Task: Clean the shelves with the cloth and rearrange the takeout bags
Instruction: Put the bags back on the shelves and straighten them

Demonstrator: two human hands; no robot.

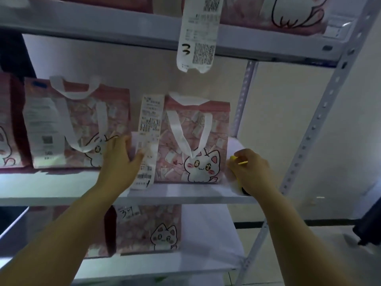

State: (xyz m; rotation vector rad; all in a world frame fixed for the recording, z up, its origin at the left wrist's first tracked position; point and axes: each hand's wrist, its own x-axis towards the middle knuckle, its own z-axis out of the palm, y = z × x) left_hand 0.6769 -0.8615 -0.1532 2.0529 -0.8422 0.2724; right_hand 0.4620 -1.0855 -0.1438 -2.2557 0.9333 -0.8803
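Observation:
A pink takeout bag (193,141) with a white cat print and white handles stands on the middle shelf (61,188). A long receipt (148,141) hangs down its left side. My left hand (117,159) lies with straight fingers against the bag's left edge, its thumb on the receipt. My right hand (249,170) is at the bag's right side, fingers curled round a yellow cloth (237,162) that rests on the shelf. A second pink takeout bag (82,124) with a paper slip stands to the left.
The shelf above (103,27) carries more pink bags, and a receipt (198,34) marked 3 hangs from it. Below, another cat bag (148,230) marked 34 stands on the lower shelf. A perforated metal upright (321,120) rises at the right. Wall behind.

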